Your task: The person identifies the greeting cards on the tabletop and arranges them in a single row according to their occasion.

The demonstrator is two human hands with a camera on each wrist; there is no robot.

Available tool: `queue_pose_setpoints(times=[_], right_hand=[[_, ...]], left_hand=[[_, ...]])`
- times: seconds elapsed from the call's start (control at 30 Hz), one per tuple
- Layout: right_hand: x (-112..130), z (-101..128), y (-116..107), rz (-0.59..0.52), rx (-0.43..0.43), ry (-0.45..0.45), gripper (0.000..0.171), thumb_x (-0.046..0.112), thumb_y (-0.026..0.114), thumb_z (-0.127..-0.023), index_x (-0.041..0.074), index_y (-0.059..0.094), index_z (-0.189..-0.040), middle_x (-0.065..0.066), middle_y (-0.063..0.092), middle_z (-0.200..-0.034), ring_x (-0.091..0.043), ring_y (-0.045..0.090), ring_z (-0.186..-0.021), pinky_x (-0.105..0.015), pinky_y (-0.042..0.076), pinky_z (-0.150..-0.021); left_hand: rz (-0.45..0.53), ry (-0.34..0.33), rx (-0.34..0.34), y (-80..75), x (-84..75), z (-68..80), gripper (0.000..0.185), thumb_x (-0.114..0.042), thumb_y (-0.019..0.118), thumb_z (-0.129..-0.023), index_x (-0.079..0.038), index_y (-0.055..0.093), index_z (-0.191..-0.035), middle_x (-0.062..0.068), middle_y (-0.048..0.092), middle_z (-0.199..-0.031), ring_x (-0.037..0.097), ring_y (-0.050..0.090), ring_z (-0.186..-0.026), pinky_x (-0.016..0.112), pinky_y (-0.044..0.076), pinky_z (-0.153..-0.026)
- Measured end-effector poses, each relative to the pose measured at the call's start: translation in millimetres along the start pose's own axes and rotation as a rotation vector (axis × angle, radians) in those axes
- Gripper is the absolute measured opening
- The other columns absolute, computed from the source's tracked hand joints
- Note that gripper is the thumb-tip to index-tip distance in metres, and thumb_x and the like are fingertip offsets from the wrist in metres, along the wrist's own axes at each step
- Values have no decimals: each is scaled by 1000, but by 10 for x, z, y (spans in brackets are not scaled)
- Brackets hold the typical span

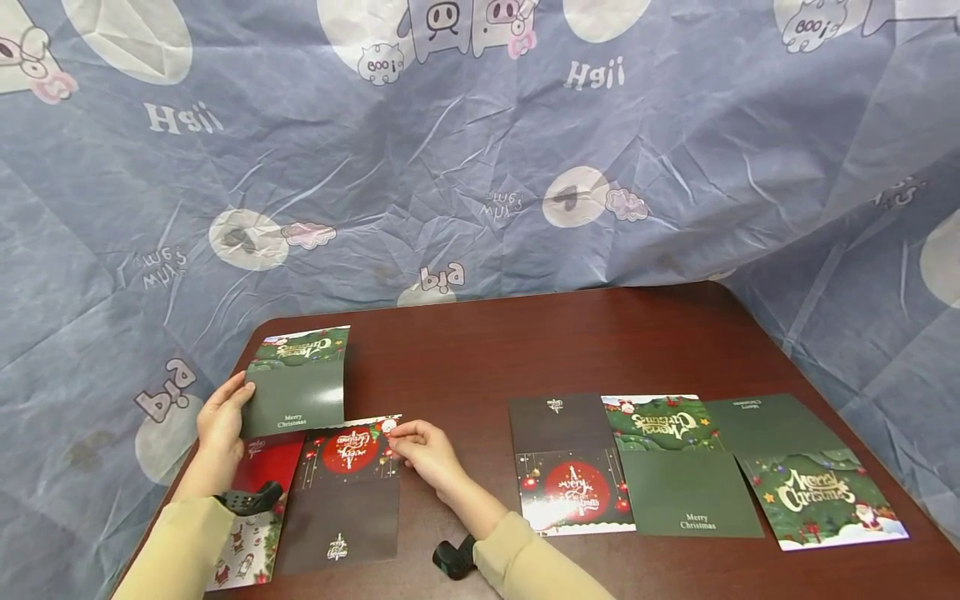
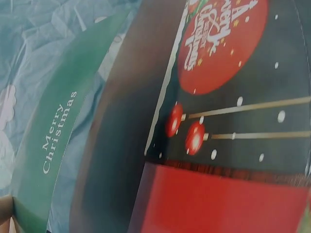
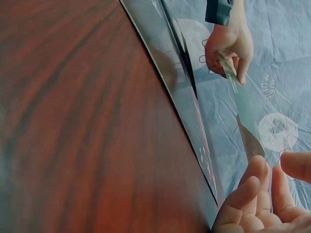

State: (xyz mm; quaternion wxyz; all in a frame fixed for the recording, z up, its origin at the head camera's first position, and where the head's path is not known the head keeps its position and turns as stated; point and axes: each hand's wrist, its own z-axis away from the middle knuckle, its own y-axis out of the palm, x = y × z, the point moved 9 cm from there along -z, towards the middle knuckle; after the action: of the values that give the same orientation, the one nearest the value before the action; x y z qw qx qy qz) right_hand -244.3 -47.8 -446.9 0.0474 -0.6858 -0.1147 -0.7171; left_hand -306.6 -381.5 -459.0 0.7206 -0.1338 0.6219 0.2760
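Left hand [image 1: 222, 414] grips green card [image 1: 296, 392], beyond dark card [image 1: 343, 507], which runs near-to-far on table [image 1: 465, 354]. Right hand [image 1: 429, 455], nearer dark card, meets its far-right corner — pinching, I can't tell.

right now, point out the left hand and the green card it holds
Left hand [image 1: 221, 421], head view, middle of the hand
Green card [image 1: 294, 390], head view, green panel above the small lettering

Green Xmas card [image 1: 295, 398] unfolded, held up; dark red-circle card [image 1: 343, 505] unfolded, nr it.
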Motion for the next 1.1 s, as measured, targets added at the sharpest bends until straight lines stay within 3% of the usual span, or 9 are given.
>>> queue_pose_setpoints(times=[0.13,0.23,0.47,0.63,0.83,1.1], right_hand=[[-39,3,-3,-11,5,6,24,-3,57,-85,-15,58,-105,-32,63,-90,-16,63,-72,-20,40,-58],[-188,-54,-10,-19,6,13,23,0,59,-85,-13,59,-105,-28,64,-87,-14,62,-71,-20,40,-57],[-390,-108,-27,-29,-5,25,24,6,63,-85,-8,62,-105,-23,66,-86,-19,63,-73,-21,41,-56],[-299,-34,-13,-34,3,25,24,2,60,-86,-11,59,-106,-28,65,-91,-27,64,-77,-22,43,-59],[-188,37,-1,-25,12,8,23,-1,58,-87,-14,58,-105,-33,63,-94,-38,63,-82,-23,45,-61],[-434,-49,-14,-32,21,9,21,6,62,-86,-6,62,-103,-23,66,-89,-13,61,-70,-23,47,-59]], left_hand=[[-5,-2,-9,-72,2,-49,43,-12,65,-89,-18,58,-131,-23,64,-76,-6,53,-86,13,36,-75],[-2,-9,-24,-132,-5,-99,43,-12,65,-89,-19,58,-130,-23,64,-77,-6,52,-86,12,35,-77],[-13,-41,-51,-261,-14,-222,41,-16,67,-87,-23,61,-127,-24,62,-82,-2,50,-89,12,40,-70],[-49,-69,-77,-370,24,-281,45,-20,67,-87,-24,57,-131,-19,56,-102,0,45,-99,12,38,-72],[-72,-88,-108,-468,72,-348,47,-21,68,-87,-24,56,-132,-16,53,-107,-1,47,-94,11,40,-73],[-128,-85,-115,-516,120,-450,39,-22,69,-86,-31,62,-124,-16,52,-120,0,45,-104,9,38,-78]])
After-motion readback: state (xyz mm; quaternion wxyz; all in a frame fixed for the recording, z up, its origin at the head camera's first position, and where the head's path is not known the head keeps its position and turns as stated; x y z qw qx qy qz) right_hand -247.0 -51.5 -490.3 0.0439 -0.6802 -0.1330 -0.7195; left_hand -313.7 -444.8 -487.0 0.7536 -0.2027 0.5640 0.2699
